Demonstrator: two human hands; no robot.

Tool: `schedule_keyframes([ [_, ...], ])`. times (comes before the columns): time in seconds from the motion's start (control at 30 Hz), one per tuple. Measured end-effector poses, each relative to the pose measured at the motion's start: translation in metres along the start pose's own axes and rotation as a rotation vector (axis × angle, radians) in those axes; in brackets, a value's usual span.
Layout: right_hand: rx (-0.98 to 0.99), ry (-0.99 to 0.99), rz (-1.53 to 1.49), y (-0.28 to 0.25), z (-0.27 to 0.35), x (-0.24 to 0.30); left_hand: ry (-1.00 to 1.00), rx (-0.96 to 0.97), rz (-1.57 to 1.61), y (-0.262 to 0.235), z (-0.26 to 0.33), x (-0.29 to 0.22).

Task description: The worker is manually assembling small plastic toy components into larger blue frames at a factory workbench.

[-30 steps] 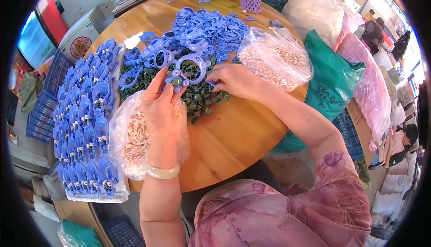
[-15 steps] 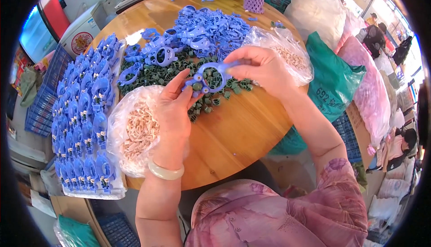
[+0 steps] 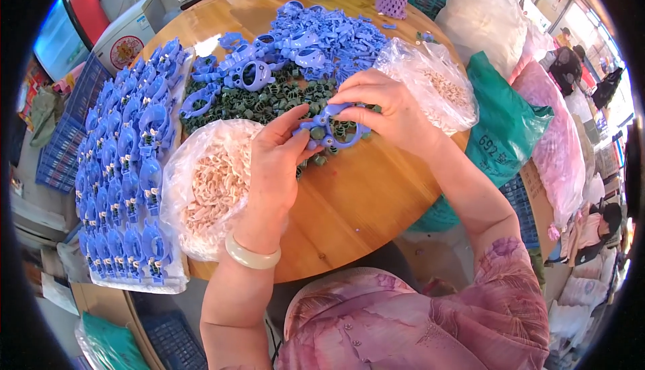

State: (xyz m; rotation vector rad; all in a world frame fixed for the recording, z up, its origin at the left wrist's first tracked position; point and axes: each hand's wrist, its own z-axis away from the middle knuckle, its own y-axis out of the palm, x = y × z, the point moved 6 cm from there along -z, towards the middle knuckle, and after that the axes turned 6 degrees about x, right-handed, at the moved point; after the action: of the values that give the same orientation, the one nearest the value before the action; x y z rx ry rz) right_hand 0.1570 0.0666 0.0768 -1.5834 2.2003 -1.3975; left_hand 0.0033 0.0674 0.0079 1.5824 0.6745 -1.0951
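In the head view, both hands meet over the middle of the round wooden table (image 3: pixel 376 195), clamped together on one small blue plastic ring-shaped part (image 3: pixel 330 130) held just above a heap of dark green plastic pieces (image 3: pixel 269 98). The left hand (image 3: pixel 279 161) pinches the part's left end between thumb and fingers; the right hand (image 3: pixel 390 111) closes over its right side from above.

The part looks light, stiff and smooth, so it probably needs only a fingertip pinch. The rim of the ring and the narrow end tabs seem the best places to hold.

A clear bag of pale beige pieces (image 3: pixel 208 188) lies under the left wrist. Rows of assembled blue parts (image 3: pixel 127 161) lie along the table's left edge, and loose blue parts (image 3: pixel 322 37) pile toward the far edge.
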Motion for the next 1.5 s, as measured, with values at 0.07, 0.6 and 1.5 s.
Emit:
schedule_keyframes([
  [0.07, 0.032, 0.012, -0.010, 0.002, 0.000, -0.002, -0.011, -0.008, 0.005, 0.000, 0.001, 0.000],
  [0.6, 0.123, 0.091, -0.103, 0.008, 0.004, -0.003, -0.138, 0.053, -0.010, -0.005, -0.002, 0.010],
  [1.5, 0.132, 0.009, -0.014, 0.017, 0.007, -0.004, -0.119, 0.006, -0.097, -0.004, 0.000, 0.012],
])
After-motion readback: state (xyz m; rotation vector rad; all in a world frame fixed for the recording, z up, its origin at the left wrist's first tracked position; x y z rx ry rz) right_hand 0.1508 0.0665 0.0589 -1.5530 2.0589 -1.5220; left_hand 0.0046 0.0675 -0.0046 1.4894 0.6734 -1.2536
